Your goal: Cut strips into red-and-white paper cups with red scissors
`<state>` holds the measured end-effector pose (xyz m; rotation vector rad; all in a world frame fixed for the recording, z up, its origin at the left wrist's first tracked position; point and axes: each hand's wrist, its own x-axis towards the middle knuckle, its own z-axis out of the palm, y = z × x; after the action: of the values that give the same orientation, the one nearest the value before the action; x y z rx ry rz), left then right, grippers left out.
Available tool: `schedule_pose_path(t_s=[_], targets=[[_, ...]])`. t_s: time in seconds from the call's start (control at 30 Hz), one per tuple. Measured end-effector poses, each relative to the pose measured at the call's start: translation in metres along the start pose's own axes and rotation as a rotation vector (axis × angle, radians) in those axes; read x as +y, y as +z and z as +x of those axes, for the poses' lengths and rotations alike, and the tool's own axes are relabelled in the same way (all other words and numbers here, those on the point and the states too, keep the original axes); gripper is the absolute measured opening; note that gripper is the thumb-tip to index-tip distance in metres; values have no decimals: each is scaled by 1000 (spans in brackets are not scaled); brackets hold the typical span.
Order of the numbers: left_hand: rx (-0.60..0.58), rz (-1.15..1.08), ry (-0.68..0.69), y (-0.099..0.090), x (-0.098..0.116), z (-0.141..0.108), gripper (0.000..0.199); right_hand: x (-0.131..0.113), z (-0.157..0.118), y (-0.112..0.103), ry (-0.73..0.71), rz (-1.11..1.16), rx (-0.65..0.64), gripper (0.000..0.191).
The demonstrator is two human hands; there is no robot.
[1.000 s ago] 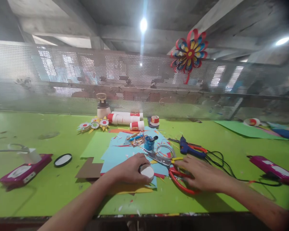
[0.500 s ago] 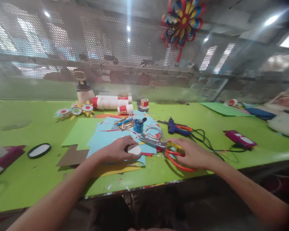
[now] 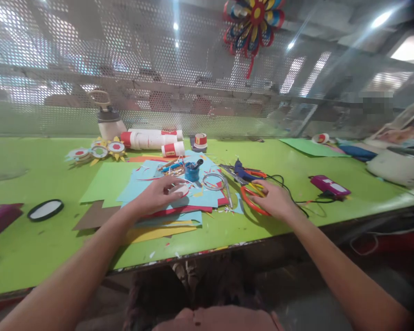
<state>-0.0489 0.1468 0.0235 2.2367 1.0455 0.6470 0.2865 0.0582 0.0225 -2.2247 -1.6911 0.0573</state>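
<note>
My left hand (image 3: 158, 195) is closed on a small white disc (image 3: 180, 190) above the light blue paper sheets (image 3: 131, 186). To the right, my right hand (image 3: 274, 198) holds the orange and yellow handles of the scissors (image 3: 250, 198), whose blades point up and left, near the blue glue gun (image 3: 241, 171). Between the hands lie a clear ring-shaped coil (image 3: 214, 181), a red paper strip (image 3: 182, 210) and small paper scraps. Just beyond my left hand is a blue pot (image 3: 192, 172) with a dark stick in it.
Paper cups (image 3: 173, 149), flower-shaped pieces (image 3: 99, 151) and a spray bottle (image 3: 109, 126) stand at the back left. A black-rimmed oval (image 3: 45, 210) lies at left. A purple box (image 3: 329, 186) with a cable lies at right. The table's front edge (image 3: 193, 253) is near me.
My left hand with the white disc has moved up and left. The scissors have swung from pointing left to pointing up and left, toward the glue gun. The whole view has shifted slightly.
</note>
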Motion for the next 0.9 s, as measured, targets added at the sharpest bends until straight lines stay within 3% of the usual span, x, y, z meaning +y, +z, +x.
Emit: schedule_pose_path(t_s=[0.2,0.4,0.67,0.9], targets=[[143,-34,-21,-1,-12,4,49,-13,10,19,-29,-56,-2,50],[213,-69,-33,-3,-16,6,49,-14,9,25,-49,-182,2,48],[161,-165,-85,-2,-16,7,46,-23,-5,14,-156,-273,76,39],[130,-219,-73,-1,-10,6,44,-42,-9,7,-356,-148,122,31]])
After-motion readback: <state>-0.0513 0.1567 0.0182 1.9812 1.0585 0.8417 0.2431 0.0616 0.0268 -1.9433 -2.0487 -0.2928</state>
